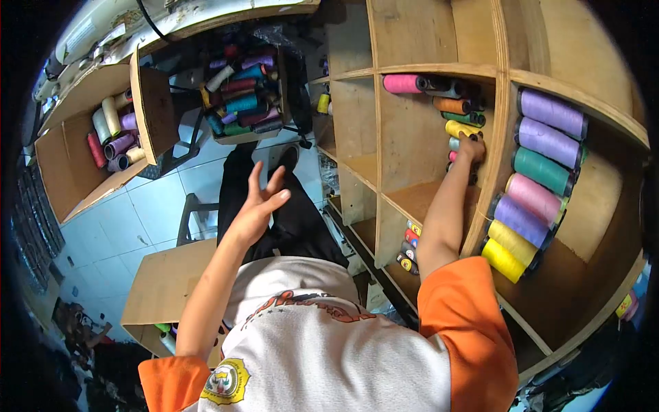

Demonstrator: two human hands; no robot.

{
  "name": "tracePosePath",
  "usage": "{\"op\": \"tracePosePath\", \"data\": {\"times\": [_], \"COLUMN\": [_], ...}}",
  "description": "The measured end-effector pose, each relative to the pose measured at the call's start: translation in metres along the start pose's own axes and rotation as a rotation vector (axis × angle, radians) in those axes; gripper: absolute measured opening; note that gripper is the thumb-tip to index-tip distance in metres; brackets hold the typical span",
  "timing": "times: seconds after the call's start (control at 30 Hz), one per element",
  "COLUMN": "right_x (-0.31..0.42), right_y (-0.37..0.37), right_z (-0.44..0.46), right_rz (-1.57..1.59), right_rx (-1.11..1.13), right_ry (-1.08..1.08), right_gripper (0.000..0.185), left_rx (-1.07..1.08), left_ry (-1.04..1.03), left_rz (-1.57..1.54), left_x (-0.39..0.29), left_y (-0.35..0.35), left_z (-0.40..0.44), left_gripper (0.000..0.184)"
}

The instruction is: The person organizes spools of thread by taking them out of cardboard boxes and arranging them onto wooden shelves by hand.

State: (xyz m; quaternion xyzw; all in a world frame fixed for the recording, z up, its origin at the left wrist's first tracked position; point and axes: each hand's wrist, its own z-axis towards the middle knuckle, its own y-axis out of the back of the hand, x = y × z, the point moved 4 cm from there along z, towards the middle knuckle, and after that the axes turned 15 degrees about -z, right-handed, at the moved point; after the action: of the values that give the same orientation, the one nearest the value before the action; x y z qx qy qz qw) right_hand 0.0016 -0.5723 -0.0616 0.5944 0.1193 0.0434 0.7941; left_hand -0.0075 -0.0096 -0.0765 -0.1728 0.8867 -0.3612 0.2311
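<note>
My right hand [471,146] reaches into a wooden shelf compartment, its fingers curled at the right end of a yellow thread spool [461,129]. The hand partly hides a pale spool [454,143] and a pink one just below. Above them in the same stack lie a green spool [472,118], an orange spool [451,105] and a bright pink spool [402,84]. My left hand [259,209] hangs in the air over my legs, fingers spread, holding nothing.
In the right compartment of the shelf [503,137] several large spools [539,196] lie stacked. Cardboard boxes of spools stand at the left [68,165] and far middle [247,136]. Another carton [165,278] sits by my left arm. A dark stool leg [187,220] stands on the tiled floor.
</note>
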Motion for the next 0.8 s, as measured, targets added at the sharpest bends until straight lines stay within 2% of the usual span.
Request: {"op": "tracePosePath", "data": {"times": [0.13, 0.2, 0.23, 0.27, 0.33, 0.4, 0.43, 0.47, 0.53, 0.57, 0.6, 0.63, 0.67, 0.7, 0.77, 0.8], "right_x": [0.003, 0.001, 0.003, -0.007, -0.016, 0.009, -0.006, -0.004, 0.003, 0.010, 0.013, 0.017, 0.023, 0.033, 0.042, 0.044], "right_y": [-0.024, -0.038, -0.035, -0.047, -0.044, 0.010, -0.022, -0.026, -0.002, 0.002, 0.002, 0.006, 0.010, 0.016, 0.003, -0.005], "right_z": [0.022, 0.032, 0.036, 0.046, 0.049, -0.001, 0.025, 0.028, -0.004, -0.023, -0.039, -0.056, -0.081, -0.107, -0.151, -0.175], "right_rz": [-0.166, -0.226, -0.389, -0.389, -0.326, -0.028, -0.224, -0.456, -0.336, -0.268, -0.202, -0.139, -0.050, 0.037, 0.077, 0.040], "right_rx": [0.089, 0.028, -0.054, -0.016, 0.111, 0.191, 0.193, 0.045, 0.054, 0.024, -0.009, -0.044, 0.019, 0.076, 0.161, 0.261], "right_ry": [-0.016, 0.079, 0.081, 0.151, 0.270, 0.089, 0.105, 0.186, 0.073, 0.139, 0.199, 0.258, 0.311, 0.367, 0.509, 0.496], "right_gripper": [0.055, 0.056, 0.056, 0.060, 0.066, 0.043, 0.045, 0.044, 0.046, 0.047, 0.048, 0.050, 0.051, 0.053, 0.050, 0.053], "left_rx": [-0.081, -0.106, -0.109, -0.123, -0.047, 0.007, -0.077, -0.143, -0.136, -0.254, -0.448, -0.517, -0.585, -0.565, -0.386, -0.428], "left_ry": [-0.012, -0.029, -0.030, -0.043, -0.140, -0.122, -0.275, -0.442, -0.850, -0.866, -0.822, -0.717, -0.585, -0.433, -0.129, -0.050], "left_rz": [-0.044, -0.033, -0.016, 0.008, 0.034, 0.212, 0.221, 0.299, 0.210, 0.281, 0.531, 0.763, 1.219, 1.453, 1.617, 1.788], "left_x": [-0.017, -0.023, -0.023, -0.026, -0.046, -0.088, -0.130, -0.169, -0.246, -0.280, -0.307, -0.326, -0.340, -0.349, -0.344, -0.336], "left_y": [0.020, 0.028, 0.034, 0.035, 0.025, 0.020, 0.012, 0.024, 0.044, 0.059, 0.075, 0.109, 0.124, 0.144, 0.207, 0.227], "left_z": [-0.018, -0.023, -0.025, -0.029, -0.045, -0.071, -0.090, -0.104, -0.121, -0.124, -0.120, -0.102, -0.085, -0.061, -0.006, 0.015], "left_gripper": [0.096, 0.096, 0.097, 0.092, 0.070, 0.038, 0.013, 0.011, 0.012, 0.009, 0.007, 0.009, 0.014, 0.022, 0.039, 0.050]}}
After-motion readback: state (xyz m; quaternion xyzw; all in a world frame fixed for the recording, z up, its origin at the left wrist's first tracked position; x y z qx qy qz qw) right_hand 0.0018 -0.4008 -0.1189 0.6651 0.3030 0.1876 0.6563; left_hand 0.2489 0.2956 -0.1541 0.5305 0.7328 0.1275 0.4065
